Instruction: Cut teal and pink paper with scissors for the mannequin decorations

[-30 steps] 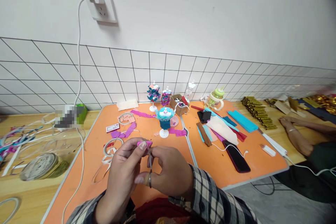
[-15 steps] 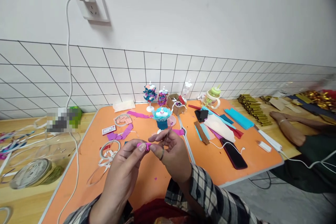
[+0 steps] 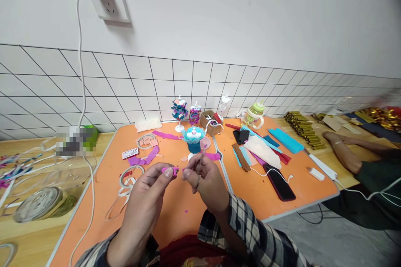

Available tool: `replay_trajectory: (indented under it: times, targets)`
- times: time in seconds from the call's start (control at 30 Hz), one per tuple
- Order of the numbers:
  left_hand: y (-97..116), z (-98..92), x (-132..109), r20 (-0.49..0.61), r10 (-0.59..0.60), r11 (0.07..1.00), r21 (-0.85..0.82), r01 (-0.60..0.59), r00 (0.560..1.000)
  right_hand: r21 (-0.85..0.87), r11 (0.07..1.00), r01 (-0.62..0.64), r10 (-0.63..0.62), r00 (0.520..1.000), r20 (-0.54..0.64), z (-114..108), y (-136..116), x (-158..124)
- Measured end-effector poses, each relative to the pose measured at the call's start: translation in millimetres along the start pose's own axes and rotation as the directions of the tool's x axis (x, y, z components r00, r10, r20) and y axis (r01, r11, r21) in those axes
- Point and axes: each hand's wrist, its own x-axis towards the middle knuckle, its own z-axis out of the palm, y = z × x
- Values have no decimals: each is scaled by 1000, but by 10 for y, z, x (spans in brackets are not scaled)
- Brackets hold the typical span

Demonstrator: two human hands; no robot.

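Observation:
My left hand (image 3: 150,192) pinches a small folded piece of bright pink crepe paper (image 3: 169,171) between thumb and fingers. To its right, my right hand (image 3: 205,179) is closed around a thin metal tool (image 3: 199,166) that points up and away; its kind cannot be made out. A tiny pink scrap (image 3: 184,170) shows at the right thumb and fingertip. A small gap separates the two hands. Just beyond them stands a small dress form in blue paper (image 3: 194,139). Purple-pink paper strips (image 3: 145,159) lie on the orange table (image 3: 175,212).
Two decorated small stands (image 3: 179,110) and a cardboard box (image 3: 211,123) sit at the back. White ribbon rolls (image 3: 130,177) lie left. Paper sheets (image 3: 263,152), a phone (image 3: 280,183) and a green-lidded bottle (image 3: 255,114) are right. A co-worker's arms (image 3: 344,150) rest on the neighbouring table.
My hands have drawn slightly apart, with my right fingertips pulling away from the pink paper. A tiny pink scrap now shows at the right fingertips.

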Motion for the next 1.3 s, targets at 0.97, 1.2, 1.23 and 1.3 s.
replay_trajectory:
  times: [0.97, 1.2, 1.23, 1.3]
  targets:
    - [49, -110, 30, 144, 86, 912, 386, -136, 986, -217, 966, 142, -133, 989, 57, -106, -138, -20]
    - [196, -49, 1, -79, -8, 1000, 26, 10, 997, -230, 964, 135, -122, 990, 73, -109, -210, -106]
    - [245, -35, -18, -84, -16, 1000, -8, 16, 996, -320, 934, 160, -117, 982, 150, -102, -219, -141]
    - [334, -7, -61, -80, 3, 1000, -23, -5, 997, -488, 850, 201, -56, 954, 295, -75, -233, -203]
